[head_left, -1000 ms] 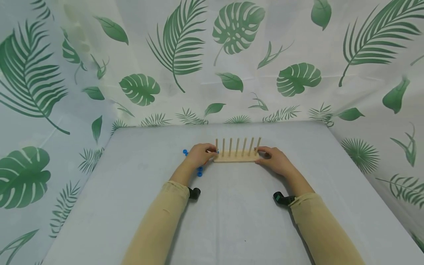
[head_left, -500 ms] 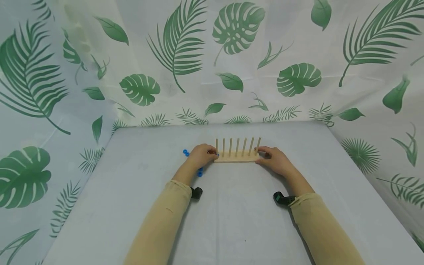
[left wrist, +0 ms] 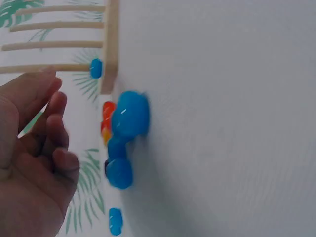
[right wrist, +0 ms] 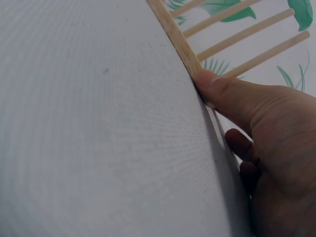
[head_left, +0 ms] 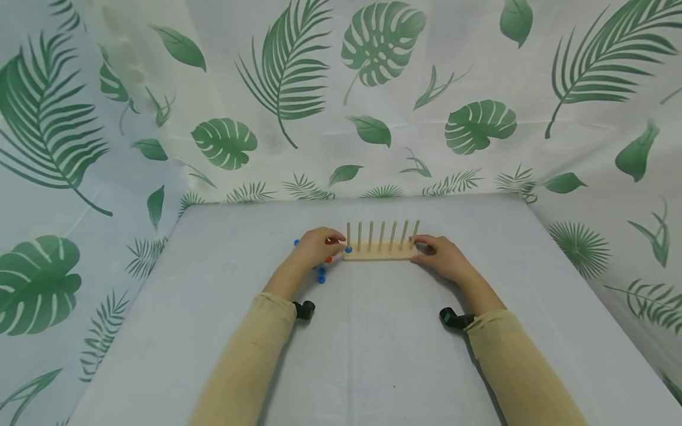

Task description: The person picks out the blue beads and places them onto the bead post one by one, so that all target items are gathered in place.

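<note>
A wooden peg rack (head_left: pixel 380 257), a flat base with a row of upright pegs, stands on the table. A blue bead (head_left: pixel 348 249) sits at the foot of its leftmost peg, also plain in the left wrist view. Just left of that peg, my left hand (head_left: pixel 313 248) hovers with thumb and fingers apart, holding nothing. My right hand (head_left: pixel 446 257) grips the rack's right end, its thumb (right wrist: pixel 212 84) pressed on the base edge. Around the left hand lie loose blue beads (head_left: pixel 321 276) and red beads (head_left: pixel 328 259), partly hidden by it.
In the left wrist view, large blue beads (left wrist: pixel 131 116) lie near the rack's end, with red and yellow ones (left wrist: pixel 106 118) behind. Leaf-printed cloth (head_left: pixel 373 130) hangs behind and beside the white-covered table (head_left: pixel 394 343).
My left hand has let go of the blue bead at the leftmost peg and drawn back slightly left. Red beads beneath it have come into view. The right hand has stayed put.
</note>
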A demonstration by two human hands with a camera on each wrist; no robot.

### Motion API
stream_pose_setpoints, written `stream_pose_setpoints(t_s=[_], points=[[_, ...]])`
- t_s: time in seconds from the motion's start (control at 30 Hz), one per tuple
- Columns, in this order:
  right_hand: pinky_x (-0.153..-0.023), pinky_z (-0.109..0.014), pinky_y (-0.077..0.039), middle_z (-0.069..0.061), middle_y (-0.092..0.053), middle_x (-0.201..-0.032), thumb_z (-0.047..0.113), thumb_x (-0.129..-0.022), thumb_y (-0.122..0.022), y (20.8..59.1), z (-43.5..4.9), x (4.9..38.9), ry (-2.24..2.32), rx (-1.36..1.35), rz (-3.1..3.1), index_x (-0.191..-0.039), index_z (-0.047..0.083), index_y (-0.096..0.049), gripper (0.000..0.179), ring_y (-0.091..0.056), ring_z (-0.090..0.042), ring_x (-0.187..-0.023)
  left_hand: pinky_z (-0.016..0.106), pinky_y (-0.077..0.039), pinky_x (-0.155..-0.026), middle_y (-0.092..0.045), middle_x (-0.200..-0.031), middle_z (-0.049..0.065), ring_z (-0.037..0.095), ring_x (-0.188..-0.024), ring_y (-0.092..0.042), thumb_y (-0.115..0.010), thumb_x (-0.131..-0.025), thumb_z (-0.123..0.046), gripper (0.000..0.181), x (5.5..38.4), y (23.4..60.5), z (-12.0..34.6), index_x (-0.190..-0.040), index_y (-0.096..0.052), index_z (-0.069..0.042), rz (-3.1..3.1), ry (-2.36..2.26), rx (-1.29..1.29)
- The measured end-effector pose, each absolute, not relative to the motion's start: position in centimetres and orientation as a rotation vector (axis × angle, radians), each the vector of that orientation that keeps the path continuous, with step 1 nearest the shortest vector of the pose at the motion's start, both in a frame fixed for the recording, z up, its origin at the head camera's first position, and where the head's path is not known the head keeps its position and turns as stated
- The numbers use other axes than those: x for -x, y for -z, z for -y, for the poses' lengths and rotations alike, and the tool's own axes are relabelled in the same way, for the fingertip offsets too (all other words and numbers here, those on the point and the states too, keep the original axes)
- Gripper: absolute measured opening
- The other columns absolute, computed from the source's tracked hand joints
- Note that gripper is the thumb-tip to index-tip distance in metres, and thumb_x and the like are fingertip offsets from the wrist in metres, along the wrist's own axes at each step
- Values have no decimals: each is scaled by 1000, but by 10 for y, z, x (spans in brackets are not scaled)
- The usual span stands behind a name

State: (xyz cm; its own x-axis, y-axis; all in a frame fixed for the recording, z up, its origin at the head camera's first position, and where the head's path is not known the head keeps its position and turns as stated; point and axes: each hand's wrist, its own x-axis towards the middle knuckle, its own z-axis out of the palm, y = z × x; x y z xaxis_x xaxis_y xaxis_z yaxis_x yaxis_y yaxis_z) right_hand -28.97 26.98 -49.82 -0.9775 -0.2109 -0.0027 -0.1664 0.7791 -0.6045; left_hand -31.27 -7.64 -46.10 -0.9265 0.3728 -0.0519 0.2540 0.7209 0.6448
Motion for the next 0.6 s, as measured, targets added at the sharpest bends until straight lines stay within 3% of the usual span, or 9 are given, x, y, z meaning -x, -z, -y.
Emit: stream_pose_setpoints(t_s=[0.3, 0.43, 0.6], points=[[-102, -60, -39, -25, -57, -130, 39, -90, -71, 497, -271, 290, 973, 324, -2891, -141, 11, -53, 60, -52, -41, -119, 27, -50, -72, -68, -79, -1, 12, -72, -64, -61, -98, -35, 24, 285, 451, 95, -104, -72, -15, -2388, -940, -569], [-102, -60, -39, -25, -57, -130, 39, -90, -71, 497, -270, 289, 979, 321, -2889, -141, 11, -53, 60, -51, -41, -119, 29, -53, -79, -71, -82, 0, 13, -76, -69, -59, -98, -36, 27, 274, 458, 96, -107, -72, -14, -2322, -1008, -528], [-102, -60, -39, -25, -57, -129, 38, -90, -71, 497, -270, 290, 982, 315, -2888, -140, 11, -54, 59, -52, -41, -119, 29, -54, -77, -72, -88, 1, 13, -80, -68, -56, -100, -38, 32, 273, 461, 99, -106, -72, -11, -2400, -1091, -441]])
